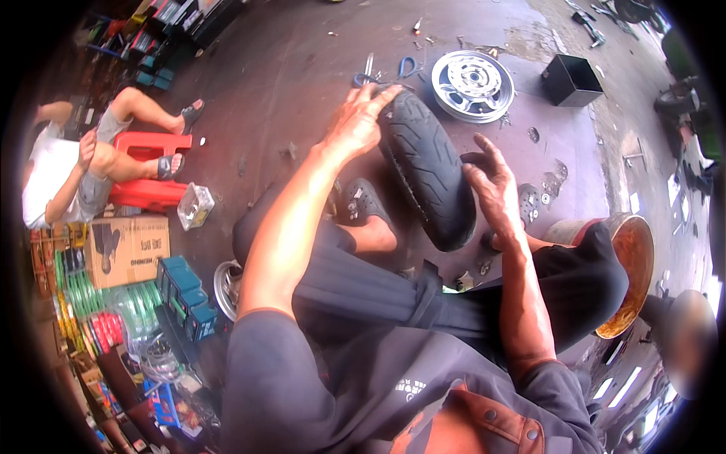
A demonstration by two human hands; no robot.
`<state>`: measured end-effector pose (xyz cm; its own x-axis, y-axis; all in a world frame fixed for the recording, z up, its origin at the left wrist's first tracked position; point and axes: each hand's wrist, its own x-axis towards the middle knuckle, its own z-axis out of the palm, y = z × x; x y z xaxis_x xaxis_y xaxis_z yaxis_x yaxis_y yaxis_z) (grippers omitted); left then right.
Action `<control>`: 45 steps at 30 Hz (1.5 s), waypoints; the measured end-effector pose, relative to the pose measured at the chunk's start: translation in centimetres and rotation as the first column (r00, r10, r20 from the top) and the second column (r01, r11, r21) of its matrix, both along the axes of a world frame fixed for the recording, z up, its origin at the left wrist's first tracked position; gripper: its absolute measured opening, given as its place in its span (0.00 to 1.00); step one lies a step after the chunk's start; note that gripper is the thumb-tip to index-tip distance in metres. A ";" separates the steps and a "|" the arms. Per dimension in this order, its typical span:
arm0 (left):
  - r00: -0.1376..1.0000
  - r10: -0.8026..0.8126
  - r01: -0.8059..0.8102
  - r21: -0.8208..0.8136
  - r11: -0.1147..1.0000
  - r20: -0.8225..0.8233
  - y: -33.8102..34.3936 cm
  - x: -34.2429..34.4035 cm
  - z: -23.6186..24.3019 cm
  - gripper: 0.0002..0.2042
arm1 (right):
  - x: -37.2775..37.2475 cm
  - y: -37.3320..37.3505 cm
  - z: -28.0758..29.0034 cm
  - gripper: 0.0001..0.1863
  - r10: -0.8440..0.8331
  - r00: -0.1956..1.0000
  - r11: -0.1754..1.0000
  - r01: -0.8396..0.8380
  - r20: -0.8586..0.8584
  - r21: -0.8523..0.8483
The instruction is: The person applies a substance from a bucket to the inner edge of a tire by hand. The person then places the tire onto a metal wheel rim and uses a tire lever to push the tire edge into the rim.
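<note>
From my remote seat I'm watching matt black rubber on the grooved motorcycle tyre (427, 170), and there's glossy silver metal on the spoked wheel (474, 82)! Shiny red plastic on the stool (175, 142), matt cardboard on the carton (140, 261), rough, rusty-looking metal inside the drum (634, 265).

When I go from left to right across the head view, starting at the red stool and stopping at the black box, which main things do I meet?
Red stool, clear tub, left hand, tyre, right hand, black box.
</note>
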<state>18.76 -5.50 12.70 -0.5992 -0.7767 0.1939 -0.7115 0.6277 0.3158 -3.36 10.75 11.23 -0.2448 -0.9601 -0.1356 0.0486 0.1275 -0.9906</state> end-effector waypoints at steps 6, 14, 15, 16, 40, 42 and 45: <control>0.999 0.000 0.000 0.012 1.000 -0.033 -0.2 -0.1 -0.3 0.38 | 2.4 0.5 1.0 0.35 -0.100 0.961 0.994 0.084 -0.260 -0.071; 1.000 -0.001 0.003 0.057 0.998 -0.021 -1.0 -0.2 -0.7 0.36 | 3.2 0.9 2.1 0.46 -0.094 0.900 0.992 0.048 -0.426 -0.118; 1.000 -0.007 0.008 0.024 1.000 -0.031 -1.0 -0.2 -0.7 0.36 | 3.3 1.0 2.1 0.46 -0.066 0.903 0.995 0.029 -0.424 -0.094; 1.000 0.009 -0.008 0.047 0.999 -0.015 -1.0 -0.2 -0.7 0.36 | 3.3 1.0 2.1 0.47 -0.071 0.894 0.994 0.025 -0.442 -0.108; 0.976 0.021 -0.025 -0.017 1.000 -0.216 4.2 -2.6 4.6 0.16 | 3.8 -2.6 2.0 0.42 -0.130 0.974 0.991 0.120 -0.187 -0.062; 0.971 0.057 -0.069 -0.045 0.997 -0.231 4.4 -2.6 4.7 0.15 | 3.1 -4.5 1.1 0.38 -0.221 0.957 0.975 0.215 -0.189 -0.052; 0.968 0.100 -0.103 0.000 0.995 -0.230 4.1 -1.9 5.0 0.15 | -1.0 -9.2 -2.3 0.34 -0.441 0.858 0.892 0.453 -0.262 -0.020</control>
